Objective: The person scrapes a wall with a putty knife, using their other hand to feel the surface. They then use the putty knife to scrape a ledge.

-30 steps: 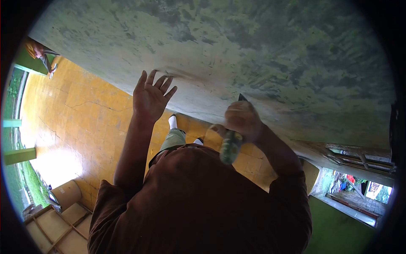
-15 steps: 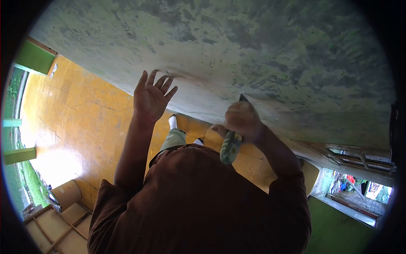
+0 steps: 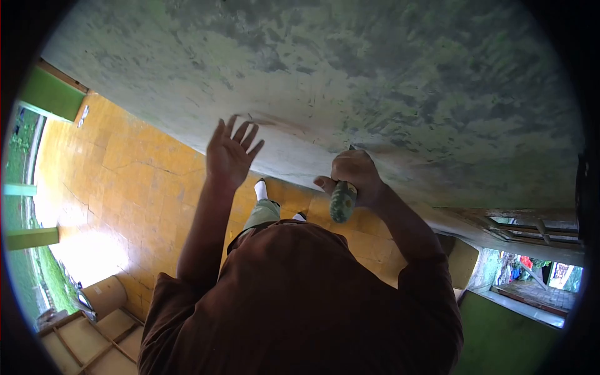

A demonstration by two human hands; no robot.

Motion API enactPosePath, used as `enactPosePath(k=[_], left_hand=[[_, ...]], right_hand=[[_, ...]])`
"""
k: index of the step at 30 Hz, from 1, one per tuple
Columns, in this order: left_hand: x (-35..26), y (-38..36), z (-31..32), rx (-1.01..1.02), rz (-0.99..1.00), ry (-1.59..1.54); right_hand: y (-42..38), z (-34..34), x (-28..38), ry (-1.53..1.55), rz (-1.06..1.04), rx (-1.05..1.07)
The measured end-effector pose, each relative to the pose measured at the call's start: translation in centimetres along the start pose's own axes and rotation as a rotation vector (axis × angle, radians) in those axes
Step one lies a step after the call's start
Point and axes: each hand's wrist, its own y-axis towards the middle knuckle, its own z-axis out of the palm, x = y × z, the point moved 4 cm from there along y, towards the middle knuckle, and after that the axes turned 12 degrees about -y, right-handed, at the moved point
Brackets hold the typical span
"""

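A wall [image 3: 300, 75] with patchy grey and pale green paint fills the top of the head view. My left hand [image 3: 231, 156] is raised against or close to it, palm visible and fingers spread, holding nothing. To its right, my right hand [image 3: 355, 175] is wrapped round a tool with a thick, green-patterned handle [image 3: 343, 202]. The handle points down towards my body, and a small dark tip of the tool shows above my knuckles near the wall. Whether that tip touches the wall is hard to tell.
Orange floor tiles [image 3: 144, 187] lie below and left of my legs. A wooden-framed panel [image 3: 94, 340] and a brown cylinder [image 3: 105, 295] are at the lower left. On the right are a window frame [image 3: 537, 234] and a green wall [image 3: 500, 334].
My right hand and the tool have shifted slightly, with the handle more foreshortened and less of the tip showing. My left hand appears a little lower and further right, still spread. The whole view has shifted slightly.
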Motion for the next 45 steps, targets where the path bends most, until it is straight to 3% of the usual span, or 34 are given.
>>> enactPosePath(k=[3,4,5,6,7,8,9,12,15,17,19,21,22,24,25,27,30,32,33,35,39,43,45], left_hand=[[2.8,-0.2,-2.9,-0.216,-0.072,0.152],[4.6,-0.3,-4.0,-0.231,-0.188,0.202],[6.8,-0.7,-5.0,-0.134,-0.295,0.312],[9.1,-1.0,-6.0,0.186,-0.425,0.507],[10.6,-2.3,-4.4,0.147,-0.659,0.344],[12.0,-3.2,-3.5,0.175,-0.734,0.485],[13.3,-3.9,-2.8,0.221,-0.75,0.504],[14.9,-4.4,-0.3,0.383,-0.799,0.516],[15.1,-3.2,1.0,0.404,-0.73,0.391],[13.9,-2.5,2.1,0.355,-0.565,0.439],[13.5,-1.9,2.8,0.459,-0.488,0.53],[13.3,-2.3,4.6,0.545,-0.347,0.673],[13.8,-2.4,4.7,0.532,-0.296,0.772],[15.0,-3.4,5.9,0.608,-0.285,0.92],[15.7,-3.9,6.5,0.685,-0.259,1.06],[17.0,-3.8,6.1,0.699,-0.306,1.042],[16.9,-3.6,6.4,0.825,-0.224,1.179],[14.8,-3.7,7.6,0.917,-0.004,1.24],[14.3,-3.6,7.7,0.921,-0.012,1.239],[11.7,-3.1,7.7,0.75,0.209,1.124],[4.6,-1.2,5.4,0.621,0.55,1.32],[-2.7,-1.8,5.2,0.676,1.277,1.255],[-5.6,-2.1,6.0,0.623,1.517,1.337]], right_hand=[[-1.9,1.0,0.7,0.082,0.151,-0.15],[-3.2,1.4,0.9,0.285,0.29,-0.245],[-4.6,2.0,0.9,0.489,0.424,-0.336],[-5.7,3.0,1.1,0.679,0.435,-0.423],[-5.6,3.2,1.6,0.674,0.432,-0.434],[-5.8,3.3,1.9,0.704,0.472,-0.591],[-6.4,3.2,2.2,0.731,0.513,-0.751],[-8.8,2.6,2.7,0.687,0.66,-0.838],[-12.8,1.3,3.2,0.688,0.804,-0.876],[-16.0,-0.1,4.0,0.755,0.871,-0.875],[-18.1,-1.2,5.1,0.896,0.854,-0.707],[-18.6,-1.3,6.0,0.906,0.88,-0.683],[-18.9,-0.5,6.2,0.857,1.006,-0.573],[-18.1,1.0,6.5,0.742,1.17,-0.425],[-17.4,1.7,6.4,0.741,1.172,-0.435],[-16.2,3.4,5.7,0.652,1.196,-0.242],[-16.0,4.8,4.4,0.724,1.281,-0.34],[-15.4,5.1,4.0,0.699,1.245,-0.367],[-15.0,5.1,3.9,0.675,1.202,-0.38],[-13.8,5.2,3.5,0.686,1.206,-0.475],[-12.7,5.1,2.3,0.748,1.214,-0.659],[-12.3,6.4,0.6,0.671,1.227,-0.692],[-11.7,6.8,0.2,0.684,1.271,-0.722]])
